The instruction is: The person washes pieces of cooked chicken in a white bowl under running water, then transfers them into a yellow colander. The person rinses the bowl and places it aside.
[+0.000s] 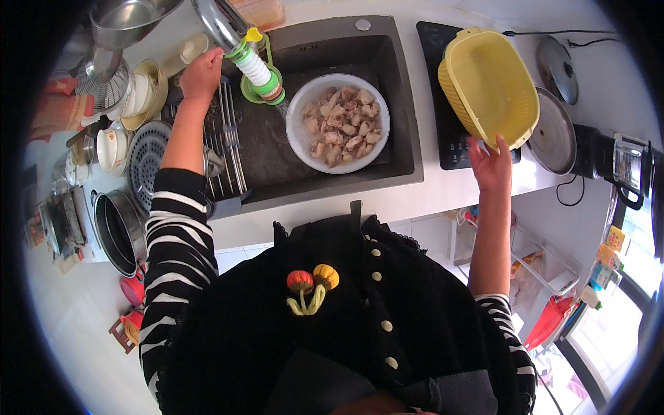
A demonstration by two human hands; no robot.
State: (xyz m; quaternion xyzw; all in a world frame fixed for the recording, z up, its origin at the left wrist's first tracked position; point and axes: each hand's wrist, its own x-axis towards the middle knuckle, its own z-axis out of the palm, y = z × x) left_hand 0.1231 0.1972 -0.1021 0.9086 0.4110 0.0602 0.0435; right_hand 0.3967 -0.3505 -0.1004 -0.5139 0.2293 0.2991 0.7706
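My left hand [201, 76] is curled beside the faucet [215, 23], its fingertips close to the green collar of a white-and-green faucet extension [254, 67]. Whether the fingers grip anything there cannot be made out. Water sprays from the extension toward a white basin [293, 140] in the dark sink [262, 166]. Pieces of raw meat [342, 124], apparently chicken, lie in the basin. At the right, my right hand [490, 166] holds the near end of a yellow plastic basket [490, 78], thumb at the rim. No contents show inside the basket, which is over a black induction cooktop [451, 150].
A metal rack [228, 140] spans the sink's left side. Left of it stand bowls [145, 93], a perforated steamer tray [150, 155] and a deep metal pot [116, 233]. Pan lids [555, 129] and a black appliance [596, 150] crowd the right, near a power cord [560, 33].
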